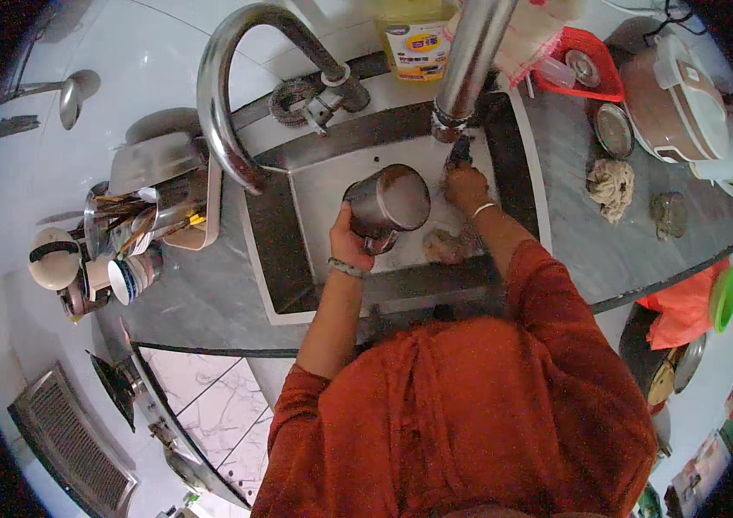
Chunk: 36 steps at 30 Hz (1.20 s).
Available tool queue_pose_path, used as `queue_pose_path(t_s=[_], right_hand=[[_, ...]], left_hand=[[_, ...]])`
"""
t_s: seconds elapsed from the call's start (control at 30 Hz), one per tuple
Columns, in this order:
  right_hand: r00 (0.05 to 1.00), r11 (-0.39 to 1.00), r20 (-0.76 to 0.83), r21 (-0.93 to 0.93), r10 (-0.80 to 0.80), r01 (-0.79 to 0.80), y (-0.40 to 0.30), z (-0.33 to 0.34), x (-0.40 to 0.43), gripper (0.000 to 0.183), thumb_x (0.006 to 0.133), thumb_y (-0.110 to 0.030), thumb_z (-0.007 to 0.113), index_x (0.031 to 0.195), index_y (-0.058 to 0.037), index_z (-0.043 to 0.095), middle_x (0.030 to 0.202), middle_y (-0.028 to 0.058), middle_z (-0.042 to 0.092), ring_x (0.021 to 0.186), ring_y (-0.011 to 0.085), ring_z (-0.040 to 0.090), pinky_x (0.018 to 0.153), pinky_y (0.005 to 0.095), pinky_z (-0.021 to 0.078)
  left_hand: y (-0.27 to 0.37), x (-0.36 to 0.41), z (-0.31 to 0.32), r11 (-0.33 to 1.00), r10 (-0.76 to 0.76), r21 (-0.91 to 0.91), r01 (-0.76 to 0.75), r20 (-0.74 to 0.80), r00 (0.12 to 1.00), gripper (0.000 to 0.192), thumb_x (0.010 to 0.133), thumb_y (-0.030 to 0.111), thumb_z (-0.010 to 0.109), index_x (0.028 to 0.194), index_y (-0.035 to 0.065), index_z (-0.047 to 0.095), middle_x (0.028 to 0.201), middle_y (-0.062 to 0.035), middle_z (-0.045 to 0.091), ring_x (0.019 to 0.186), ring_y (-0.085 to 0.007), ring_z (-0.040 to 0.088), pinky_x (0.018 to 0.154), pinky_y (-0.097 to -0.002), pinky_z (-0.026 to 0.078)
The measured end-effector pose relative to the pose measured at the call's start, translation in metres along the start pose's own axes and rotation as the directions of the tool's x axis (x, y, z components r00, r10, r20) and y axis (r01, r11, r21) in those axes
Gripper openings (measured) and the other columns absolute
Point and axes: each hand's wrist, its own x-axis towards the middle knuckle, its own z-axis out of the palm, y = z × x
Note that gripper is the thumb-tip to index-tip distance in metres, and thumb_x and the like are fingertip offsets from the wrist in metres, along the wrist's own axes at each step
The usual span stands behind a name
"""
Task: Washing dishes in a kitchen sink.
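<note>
My left hand (352,241) grips a metal mug (392,201) by its handle side, tilted over the sink (334,171) with its round base facing up. My right hand (467,188) is at the right part of the basin, closed around a dark item (460,152) that may be a scrubber or cloth. That item lies just below the foot of a thick metal pipe (470,65). A brownish, blurred thing (442,246) rests on the sink floor between my forearms; its kind is unclear. The curved chrome faucet (214,103) arches over the sink's left edge.
Left of the sink are a utensil holder (97,220) and stacked bowls (123,281). Behind it stands a yellow detergent bottle (418,52). On the right counter are a red basket (609,84), a metal lid (614,129), a crumpled rag (611,188), a glass jar (669,213) and a rice cooker (671,110).
</note>
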Motion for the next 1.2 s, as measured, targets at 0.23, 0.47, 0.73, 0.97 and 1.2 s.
queue_pose_path(t_s=[0.23, 0.47, 0.73, 0.97, 1.2], right_hand=[[0.945, 0.998, -0.322, 0.027, 0.057, -0.051, 0.0, -0.048, 0.017, 0.032, 0.069, -0.022, 0.058, 0.096, -0.005, 0.054, 0.113, 0.0221, 0.041, 0.09, 0.0392, 0.052, 0.072, 0.0444, 0.0471], [0.999, 0.957, 0.016, 0.285, 0.048, -0.05, 0.01, -0.038, 0.013, 0.048, 0.064, -0.02, 0.061, 0.11, -0.0115, 0.051, 0.104, 0.0218, 0.051, 0.096, 0.0382, 0.049, 0.083, 0.0442, 0.0431], [0.767, 0.616, -0.563, 0.497, -0.307, 0.611, -0.042, -0.078, -0.044, 0.034, 0.07, -0.014, 0.057, 0.103, -0.0057, 0.054, 0.11, 0.0203, 0.047, 0.098, 0.0381, 0.048, 0.084, 0.0404, 0.0389], [0.805, 0.715, -0.583, 0.519, -0.104, 0.468, -0.088, -0.111, -0.079, 0.03, 0.076, -0.017, 0.054, 0.103, -0.0044, 0.051, 0.091, 0.0187, 0.051, 0.085, 0.0368, 0.05, 0.072, 0.0394, 0.0432], [0.818, 0.857, -0.576, 0.425, 0.008, 0.291, -0.075, -0.09, -0.051, 0.023, 0.073, -0.016, 0.056, 0.093, -0.004, 0.054, 0.089, 0.0192, 0.049, 0.075, 0.0364, 0.053, 0.061, 0.0409, 0.0447]], left_hand=[[0.002, -0.01, 0.01, 0.998, -0.001, -0.056, 0.002, 0.024, 1.0, 0.039, 0.084, 0.042, 0.041, 0.111, 0.0145, 0.049, 0.107, -0.0045, 0.053, 0.093, -0.0241, 0.053, 0.073, -0.0444, 0.045], [0.0, -0.012, 0.025, 0.997, 0.078, 0.019, -0.077, -0.025, 0.997, 0.04, 0.087, 0.038, 0.036, 0.112, 0.0083, 0.048, 0.108, -0.0115, 0.054, 0.093, -0.0301, 0.055, 0.069, -0.047, 0.05], [-0.016, 0.015, 0.004, 0.995, 0.091, -0.038, -0.094, -0.086, 0.992, 0.037, 0.087, 0.033, 0.043, 0.108, 0.0041, 0.05, 0.106, -0.0087, 0.054, 0.09, -0.0246, 0.056, 0.074, -0.0411, 0.048], [-0.019, 0.0, 0.035, 0.988, 0.108, 0.136, -0.073, -0.274, 0.956, 0.039, 0.084, 0.032, 0.05, 0.105, -0.0004, 0.051, 0.102, -0.0104, 0.055, 0.082, -0.0244, 0.058, 0.071, -0.0404, 0.049], [-0.037, 0.012, 0.007, 0.997, 0.078, 0.036, -0.072, -0.192, 0.978, 0.041, 0.083, 0.035, 0.051, 0.105, 0.0009, 0.051, 0.099, -0.009, 0.055, 0.085, -0.0232, 0.057, 0.071, -0.04, 0.05]])
